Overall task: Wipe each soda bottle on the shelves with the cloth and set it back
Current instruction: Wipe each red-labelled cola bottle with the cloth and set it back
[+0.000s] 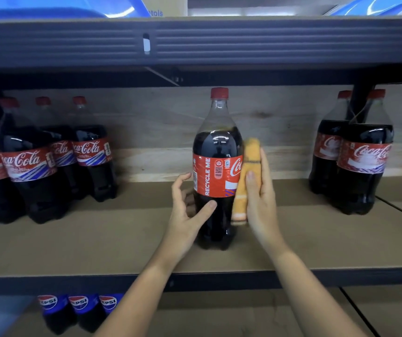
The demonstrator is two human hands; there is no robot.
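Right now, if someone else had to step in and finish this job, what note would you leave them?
Left hand: fingers curled round the lower body of the dark cola bottle with the red cap and red label, steadying it upright on the brown middle shelf.
Right hand: presses the folded orange cloth against the bottle's right side.
Done: cannot tell which bottles are already wiped.
Left: finish this one, then check the cola bottles at the left and right, and the blue-labelled Pepsi bottles on the shelf below.
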